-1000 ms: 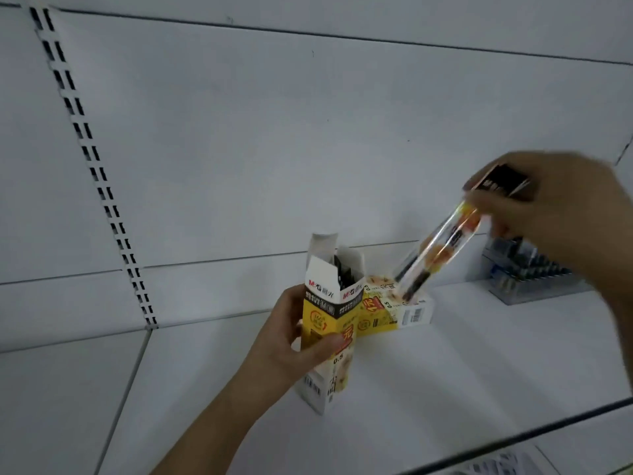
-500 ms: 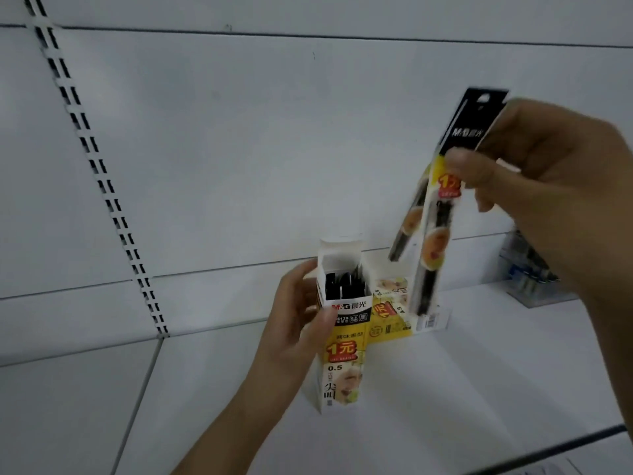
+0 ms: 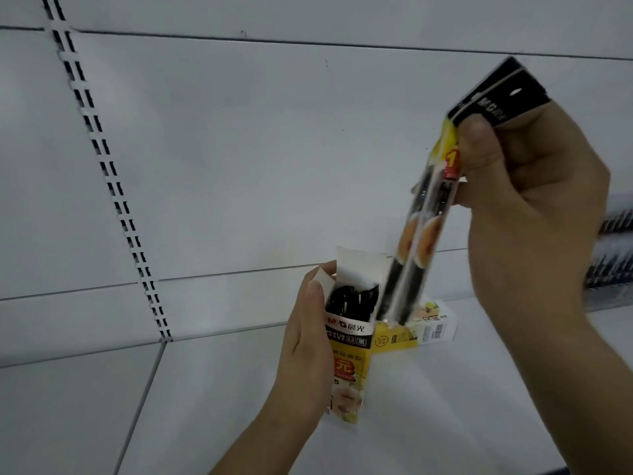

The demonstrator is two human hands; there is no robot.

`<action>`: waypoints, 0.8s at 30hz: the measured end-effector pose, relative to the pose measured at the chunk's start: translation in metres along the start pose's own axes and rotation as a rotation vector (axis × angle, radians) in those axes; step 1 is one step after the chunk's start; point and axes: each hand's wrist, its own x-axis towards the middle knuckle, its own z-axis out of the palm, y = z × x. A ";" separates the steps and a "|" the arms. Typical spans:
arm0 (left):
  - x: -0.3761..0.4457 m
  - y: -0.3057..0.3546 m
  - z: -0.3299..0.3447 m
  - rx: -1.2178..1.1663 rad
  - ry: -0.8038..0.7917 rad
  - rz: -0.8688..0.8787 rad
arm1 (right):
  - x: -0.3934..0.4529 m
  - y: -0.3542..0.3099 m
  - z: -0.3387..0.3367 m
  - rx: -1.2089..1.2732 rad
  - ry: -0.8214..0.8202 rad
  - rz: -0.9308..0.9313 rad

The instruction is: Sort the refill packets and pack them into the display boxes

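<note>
**Soft, dim light; blur on the moving packets**

Evenly and coolly lit, without glare. Faint shadow under the display box (image 3: 349, 341) on the shelf (image 3: 479, 389). Motion-smeared along the refill packets (image 3: 421, 221). Bowed by the wide lens at the slotted upright (image 3: 113, 180). Blurred at far right.

the scene is seen by one camera only, worn on the head. it is pointed forward and a little down at a white shelf (image 3: 445, 389) and the white wall panel (image 3: 274, 149) behind it. both hands are seen from close up: the left hand (image 3: 305, 354) low in the middle, the right hand (image 3: 534, 214) higher and nearer. no second view is given.
</note>
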 end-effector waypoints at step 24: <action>-0.010 0.005 0.001 0.095 -0.003 0.080 | -0.011 0.018 0.034 -0.578 -0.178 -0.367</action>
